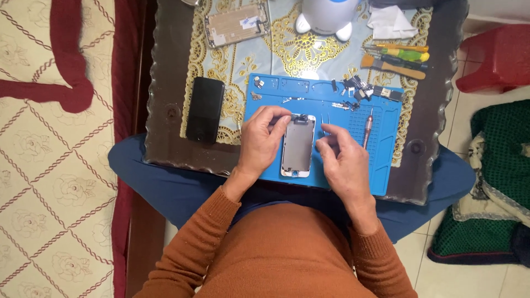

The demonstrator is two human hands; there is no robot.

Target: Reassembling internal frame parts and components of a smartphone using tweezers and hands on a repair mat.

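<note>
Dark glass surface (165, 83) carries a blue rubber work mat (386, 165). At its centre lies a white-framed phone screen panel (298, 146). Left hand (259, 140) pinches its 12 o'clock end, fingers together; right hand (342, 160), fingers curled together, touches its 3 o'clock edge.

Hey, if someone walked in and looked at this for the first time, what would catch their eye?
Probably the bright blue work mat on the dark table, where the left hand and right hand flank an opened phone screen panel. Next, the black phone lying left of the mat, and the colourful tools at the upper right.
</note>
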